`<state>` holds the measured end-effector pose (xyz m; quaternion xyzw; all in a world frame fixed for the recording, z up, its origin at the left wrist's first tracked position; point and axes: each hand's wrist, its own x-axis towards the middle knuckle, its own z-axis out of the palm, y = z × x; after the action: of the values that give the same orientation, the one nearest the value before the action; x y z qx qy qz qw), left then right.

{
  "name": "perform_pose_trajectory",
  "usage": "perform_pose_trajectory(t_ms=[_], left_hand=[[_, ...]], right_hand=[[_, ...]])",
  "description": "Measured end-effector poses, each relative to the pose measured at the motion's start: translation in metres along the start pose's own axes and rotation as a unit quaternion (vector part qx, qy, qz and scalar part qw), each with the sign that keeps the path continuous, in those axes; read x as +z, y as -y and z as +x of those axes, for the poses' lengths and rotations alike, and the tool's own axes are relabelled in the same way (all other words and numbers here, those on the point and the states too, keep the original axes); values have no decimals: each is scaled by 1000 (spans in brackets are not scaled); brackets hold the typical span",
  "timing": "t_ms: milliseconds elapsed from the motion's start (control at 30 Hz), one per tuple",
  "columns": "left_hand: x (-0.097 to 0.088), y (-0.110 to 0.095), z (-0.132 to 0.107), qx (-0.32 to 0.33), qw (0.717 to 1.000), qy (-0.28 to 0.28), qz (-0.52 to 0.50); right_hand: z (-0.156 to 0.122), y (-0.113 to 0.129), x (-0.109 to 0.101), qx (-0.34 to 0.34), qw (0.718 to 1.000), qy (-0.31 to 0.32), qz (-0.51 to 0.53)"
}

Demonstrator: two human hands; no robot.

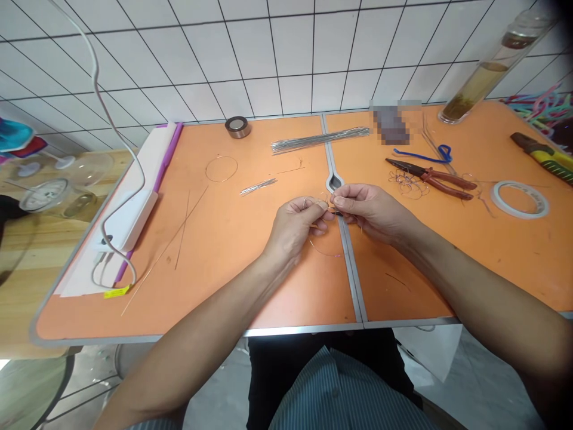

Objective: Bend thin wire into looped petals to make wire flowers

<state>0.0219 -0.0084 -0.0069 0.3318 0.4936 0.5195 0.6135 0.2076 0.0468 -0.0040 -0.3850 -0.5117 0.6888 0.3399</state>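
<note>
My left hand [295, 228] and my right hand [371, 212] meet over the middle of the orange table, their fingertips pinching a thin metal wire [329, 206]. A small loop shows at my left fingertips, and a fine curved end [323, 251] hangs below them. The small work between my fingers is partly hidden. Nearest my left hand lies a small bundle of short wires [258, 187]. Red-handled pliers [430, 182] and a tangle of wire [407, 184] rest to the right of my right hand.
A long bundle of metal rods [320, 140] and a wire ring [221, 169] lie at the back. Tape rolls [520, 200] sit on the table, with a white cabled box [128, 218] at left and a tall glass tube [492, 71] at back right.
</note>
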Motion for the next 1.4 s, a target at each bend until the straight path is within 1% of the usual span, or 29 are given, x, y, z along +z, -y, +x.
perform_pose_trajectory(t_ms=[100,233,500,700,833,967,1067,1133,1300,1400], left_hand=[[-2,0,0,3,1000,14,-1],[-3,-2,1,-10,1000,17,-10],[-4,-1,4,-17,1000,23,-9],[-3,-4,4,-22,999,25,-29],[-3,-5,4,-31,998,38,-47],[-3,-4,4,-25,997,50,-52],[-3,-4,4,-22,997,54,-53],[-4,-6,4,-22,997,51,-55],[-8,-13,8,-4,998,3,-68],[-9,-18,10,-8,997,-5,-80]], right_hand=[[0,2,-2,-2,1000,-18,-11],[1,3,-4,-2,999,-35,-13],[1,1,-4,-2,999,-39,-10],[3,-1,-7,-8,999,-46,-9],[4,-1,-9,-13,998,-60,4],[3,-3,-10,-19,998,-63,20],[2,-3,-10,-12,998,-52,43],[2,-2,-12,8,998,-36,58],[2,0,-18,49,995,10,83],[3,-1,-21,72,990,37,119]])
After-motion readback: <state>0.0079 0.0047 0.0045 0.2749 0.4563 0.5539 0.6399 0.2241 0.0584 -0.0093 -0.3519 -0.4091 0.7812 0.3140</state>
